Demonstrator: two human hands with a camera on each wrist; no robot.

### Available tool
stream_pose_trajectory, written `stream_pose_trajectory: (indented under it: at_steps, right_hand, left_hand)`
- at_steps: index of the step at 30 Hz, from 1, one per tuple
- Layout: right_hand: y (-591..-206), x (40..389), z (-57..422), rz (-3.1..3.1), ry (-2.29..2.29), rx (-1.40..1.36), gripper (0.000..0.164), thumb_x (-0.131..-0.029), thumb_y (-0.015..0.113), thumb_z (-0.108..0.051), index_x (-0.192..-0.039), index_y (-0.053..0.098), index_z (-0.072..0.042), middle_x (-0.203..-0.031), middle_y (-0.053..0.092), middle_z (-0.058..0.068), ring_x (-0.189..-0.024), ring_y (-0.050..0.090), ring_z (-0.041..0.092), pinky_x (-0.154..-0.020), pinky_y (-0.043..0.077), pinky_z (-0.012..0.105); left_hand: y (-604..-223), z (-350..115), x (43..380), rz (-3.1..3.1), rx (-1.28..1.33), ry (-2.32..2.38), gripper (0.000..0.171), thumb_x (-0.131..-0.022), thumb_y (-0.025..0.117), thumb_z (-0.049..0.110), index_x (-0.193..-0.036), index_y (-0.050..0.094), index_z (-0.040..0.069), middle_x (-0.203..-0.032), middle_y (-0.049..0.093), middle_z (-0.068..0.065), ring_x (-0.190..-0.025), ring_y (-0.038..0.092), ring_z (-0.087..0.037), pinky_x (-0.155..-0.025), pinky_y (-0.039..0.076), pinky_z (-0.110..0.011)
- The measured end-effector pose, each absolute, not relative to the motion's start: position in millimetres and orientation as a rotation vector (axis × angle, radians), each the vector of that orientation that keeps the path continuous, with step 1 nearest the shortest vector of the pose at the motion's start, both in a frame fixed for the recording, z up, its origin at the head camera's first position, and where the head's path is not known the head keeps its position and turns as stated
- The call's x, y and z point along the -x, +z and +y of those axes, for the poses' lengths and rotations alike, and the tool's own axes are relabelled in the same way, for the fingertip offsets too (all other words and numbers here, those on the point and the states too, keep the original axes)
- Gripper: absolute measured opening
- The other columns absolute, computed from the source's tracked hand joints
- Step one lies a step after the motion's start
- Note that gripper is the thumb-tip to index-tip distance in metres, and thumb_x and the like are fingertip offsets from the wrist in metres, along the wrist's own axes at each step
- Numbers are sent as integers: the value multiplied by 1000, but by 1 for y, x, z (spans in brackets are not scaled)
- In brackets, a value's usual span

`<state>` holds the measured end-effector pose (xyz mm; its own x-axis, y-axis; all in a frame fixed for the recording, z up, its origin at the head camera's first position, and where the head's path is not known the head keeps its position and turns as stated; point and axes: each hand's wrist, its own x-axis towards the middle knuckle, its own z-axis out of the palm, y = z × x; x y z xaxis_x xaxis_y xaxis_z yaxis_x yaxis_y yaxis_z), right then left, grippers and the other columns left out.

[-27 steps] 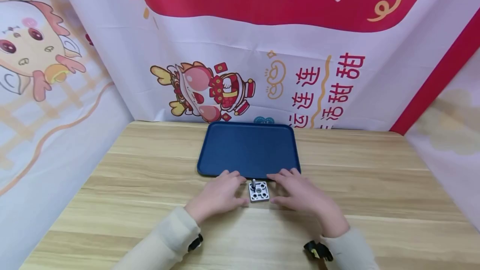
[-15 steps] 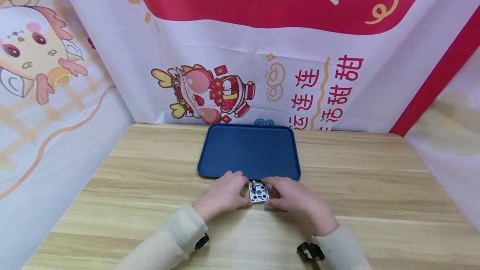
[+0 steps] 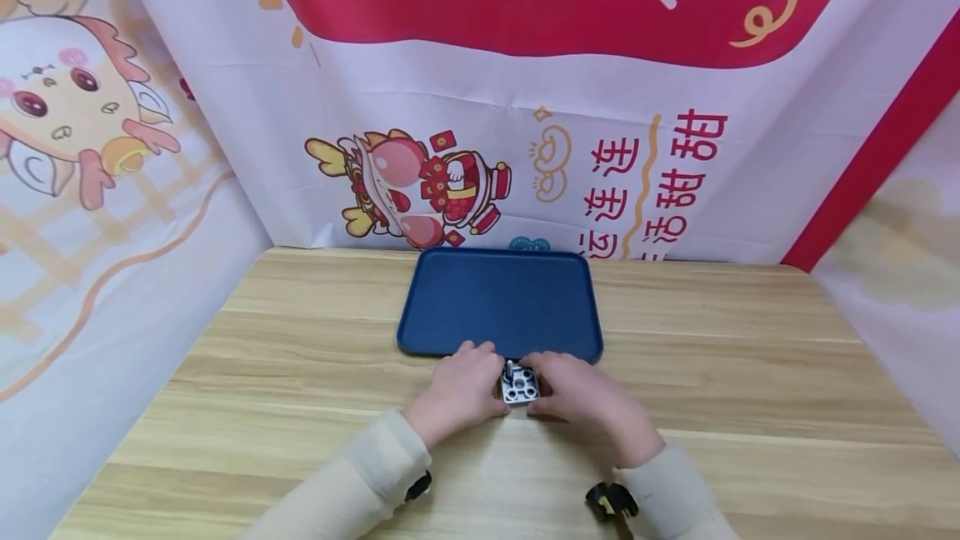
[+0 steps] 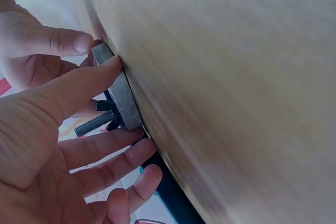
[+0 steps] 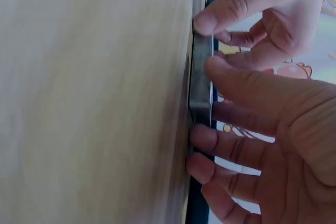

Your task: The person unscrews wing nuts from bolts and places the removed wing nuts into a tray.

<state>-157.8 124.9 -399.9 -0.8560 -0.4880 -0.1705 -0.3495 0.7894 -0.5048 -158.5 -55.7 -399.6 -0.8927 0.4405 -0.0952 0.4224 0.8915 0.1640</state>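
A small square metal block [image 3: 520,392] with round holes lies on the table in front of the tray. From one of its far corners a threaded bolt [image 4: 94,124] sticks up, with dark parts around its base. My left hand [image 3: 459,392] holds the block's left side, thumb on the near edge and fingers at the side and far end. On the other side my right hand [image 3: 583,397] pinches it, its thumb [image 5: 226,73] against the near edge. The fingers partly cover the block's sides.
A dark blue tray [image 3: 498,302] lies just beyond the block, close to both hands' fingertips. Behind the wooden table [image 3: 712,340] hangs a printed cloth [image 3: 480,73], with more cloth at the left and right.
Both hands have moved inward from either side of the block and now grip it. The block has barely shifted, and the bolt still stands in it.
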Motion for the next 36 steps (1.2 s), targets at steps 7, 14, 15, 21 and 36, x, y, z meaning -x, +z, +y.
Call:
stream_pose_trajectory:
  at_steps: [7, 14, 15, 21, 36]
  right_hand:
    - [-402, 158, 121, 2703, -613, 673, 43, -83, 81, -16, -119, 60, -4, -106, 68, 7, -94, 62, 19, -87, 51, 42]
    - [-399, 155, 123, 2700, -644, 638, 41, -83, 81, -19, -116, 59, -5, -97, 66, 5, -84, 58, 16, -79, 52, 39]
    - [-399, 154, 123, 2701, -656, 635, 42, -83, 81, -18, -116, 59, -5, -97, 66, 5, -83, 57, 16, -78, 53, 39]
    - [-396, 155, 126, 2710, -709, 621, 47, -82, 81, -21, -120, 59, -4, -95, 65, 4, -80, 57, 15, -73, 52, 35]
    - [-402, 162, 133, 2697, -1045, 577, 31, -86, 78, -19, -109, 61, -10, -77, 59, -1, -66, 51, 13, -57, 41, 24]
  left_hand:
    - [-402, -54, 158, 2923, -707, 248, 42, -72, 84, 40, -99, 71, 11, -96, 63, -1, -86, 55, -22, -68, 52, -38]
    - [-401, -61, 160, 2853, -686, 439, 52, -73, 84, 40, -113, 69, 11, -101, 66, -1, -91, 59, -20, -79, 52, -35]
    - [-400, -62, 160, 2834, -672, 488, 53, -73, 84, 40, -115, 69, 11, -104, 67, -1, -93, 60, -19, -81, 53, -35]
    - [-397, -70, 164, 2689, -615, 831, 48, -78, 84, 29, -119, 67, 10, -113, 69, -4, -103, 62, -20, -93, 50, -40]
    - [-402, -68, 172, 2345, -209, 1612, 27, -99, 59, 13, -122, 63, 0, -120, 67, -16, -110, 63, -25, -87, 55, -36]
